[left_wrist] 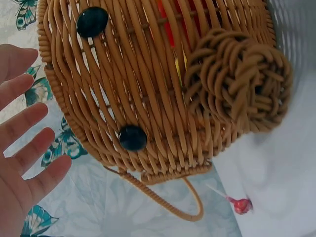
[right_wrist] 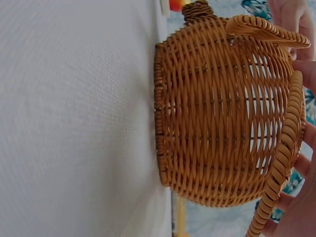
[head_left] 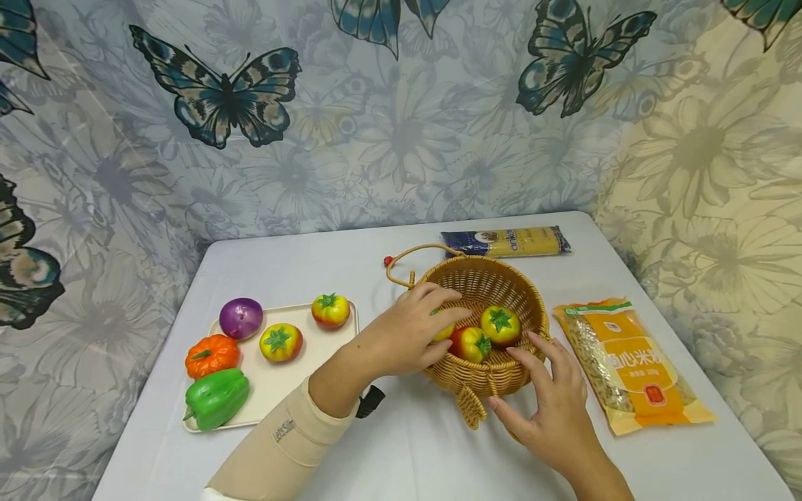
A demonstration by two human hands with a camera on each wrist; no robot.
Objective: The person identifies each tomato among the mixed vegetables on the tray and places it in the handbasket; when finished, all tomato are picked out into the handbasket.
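A wicker basket (head_left: 489,278) with black button eyes stands on the table, holding red-and-yellow toy tomatoes with green leafy tops. One tomato (head_left: 500,325) lies near the basket's right side and another tomato (head_left: 470,344) is nearer its front. Part of a third, yellow, shows behind the left fingers. My left hand (head_left: 410,334) reaches over the basket's left rim, its fingers spread apart in the left wrist view. At the front right rim is my right hand (head_left: 557,407), loosely spread, fingertips right at the rim and thumb lower down outside. The basket's looped handle (right_wrist: 284,153) crosses the right wrist view.
On the left, a cream tray (head_left: 301,379) bears two more tomatoes (head_left: 280,342), a purple round vegetable (head_left: 241,318), an orange pumpkin (head_left: 213,355) and a green bell pepper (head_left: 216,399). A pasta pack (head_left: 507,242) lies behind the basket, a red lollipop (head_left: 388,261) beside it. An orange grain bag (head_left: 633,365) lies right.
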